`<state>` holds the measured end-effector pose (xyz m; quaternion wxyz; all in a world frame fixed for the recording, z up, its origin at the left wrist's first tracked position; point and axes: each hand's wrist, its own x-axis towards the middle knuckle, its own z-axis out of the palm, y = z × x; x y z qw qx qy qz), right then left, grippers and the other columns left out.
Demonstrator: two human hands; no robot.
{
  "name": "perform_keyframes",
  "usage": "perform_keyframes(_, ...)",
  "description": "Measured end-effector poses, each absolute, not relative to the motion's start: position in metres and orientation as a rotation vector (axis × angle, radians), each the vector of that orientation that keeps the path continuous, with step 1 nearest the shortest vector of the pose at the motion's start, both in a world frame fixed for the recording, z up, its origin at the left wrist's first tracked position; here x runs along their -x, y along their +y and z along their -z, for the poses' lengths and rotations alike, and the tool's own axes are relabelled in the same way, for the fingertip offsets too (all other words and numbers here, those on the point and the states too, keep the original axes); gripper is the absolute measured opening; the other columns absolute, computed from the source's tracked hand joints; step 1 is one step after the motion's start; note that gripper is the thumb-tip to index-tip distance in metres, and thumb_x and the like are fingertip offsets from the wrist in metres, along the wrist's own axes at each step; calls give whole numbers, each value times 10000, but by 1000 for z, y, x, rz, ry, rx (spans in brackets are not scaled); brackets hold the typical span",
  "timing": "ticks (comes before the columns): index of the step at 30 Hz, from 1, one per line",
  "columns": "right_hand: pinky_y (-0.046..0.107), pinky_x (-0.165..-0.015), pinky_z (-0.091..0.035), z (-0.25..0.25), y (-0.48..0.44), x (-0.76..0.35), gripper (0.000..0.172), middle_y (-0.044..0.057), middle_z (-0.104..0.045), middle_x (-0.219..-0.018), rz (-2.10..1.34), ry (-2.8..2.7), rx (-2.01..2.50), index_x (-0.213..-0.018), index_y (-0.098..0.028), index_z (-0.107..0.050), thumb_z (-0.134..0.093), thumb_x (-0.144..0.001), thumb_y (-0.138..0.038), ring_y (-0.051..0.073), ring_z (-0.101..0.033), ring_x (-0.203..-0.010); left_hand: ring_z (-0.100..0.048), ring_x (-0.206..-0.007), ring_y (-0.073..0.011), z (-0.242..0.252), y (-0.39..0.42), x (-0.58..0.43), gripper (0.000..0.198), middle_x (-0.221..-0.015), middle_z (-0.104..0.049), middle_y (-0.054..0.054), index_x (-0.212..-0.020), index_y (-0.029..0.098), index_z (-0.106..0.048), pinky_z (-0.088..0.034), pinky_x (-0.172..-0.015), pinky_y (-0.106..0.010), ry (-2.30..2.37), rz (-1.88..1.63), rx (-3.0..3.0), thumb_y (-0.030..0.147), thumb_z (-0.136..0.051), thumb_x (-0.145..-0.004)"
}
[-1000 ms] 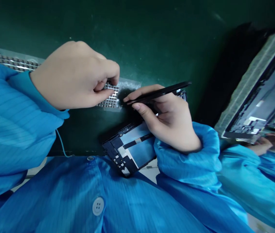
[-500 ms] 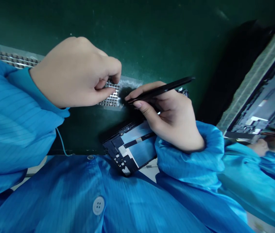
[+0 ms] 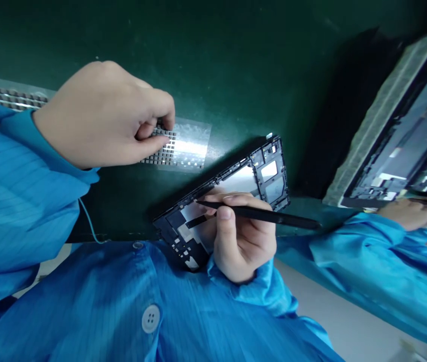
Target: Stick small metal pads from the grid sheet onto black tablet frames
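My left hand [image 3: 111, 118] is closed, thumb and forefinger pinched over a clear film sheet [image 3: 193, 146] bearing rows of small grey square pads. The palm hides part of the strip. In my right hand [image 3: 245, 236] are slim black tweezers [image 3: 270, 215], their tip pointing left at the long upper edge of an opened phone-like device frame [image 3: 270, 188]. That frame lies tilted at the table's near edge, inner side up, with silvery panels and black parts showing. My right hand covers its middle. Whether the tip carries a tiny pad is too small to tell.
On the right stands a dark box with a pale foam edge [image 3: 371, 120], holding several similar device frames [image 3: 405, 146]. Beyond my right sleeve, a co-worker's hands [image 3: 405, 213] and blue sleeve [image 3: 364, 241] are at the table. A thin blue cord [image 3: 90, 218] hangs from my left sleeve.
My right hand with the tweezers has moved from the film sheet down over the device frame, uncovering its right end. My left hand stays pinched at the sheet; the view has shifted slightly.
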<state>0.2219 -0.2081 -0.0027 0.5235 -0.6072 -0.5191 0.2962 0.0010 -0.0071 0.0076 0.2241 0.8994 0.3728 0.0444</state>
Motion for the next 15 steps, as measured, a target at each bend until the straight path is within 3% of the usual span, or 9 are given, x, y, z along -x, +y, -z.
perform_keyframes(3,494,-915,-731,4,-206,-222,236,67,-841,-1071,-732,-1248,1449,-1262,-302,-765,-716,-1059,-193,270,-830,-1017,-671,-800,-210,-8,-8,-2,681,-790,-684,-26,-1114,216,-816,-571,-905,-426,1031,-133,-2484,647,-296,-1031)
perform_keyframes(8,457,-902,-727,3,-206,-223,282,64,-848,-1083,-721,-1266,1447,-1278,-299,-777,-734,-1035,-163,256,-815,-1043,-646,-764,-238,-8,-8,-2,644,-812,-721,-60,-1093,225,-825,-541,-843,-464,1033,-152,-2481,618,-319,-1023)
perform_keyframes(15,454,-908,-728,2,-203,-220,243,58,-846,-1079,-723,-1280,1459,-1256,-295,-772,-712,-1060,-165,249,-826,-1035,-620,-757,-219,-6,-7,0,621,-808,-720,-52,-1090,221,-825,-493,-796,-425,997,-194,-2503,601,-336,-1041)
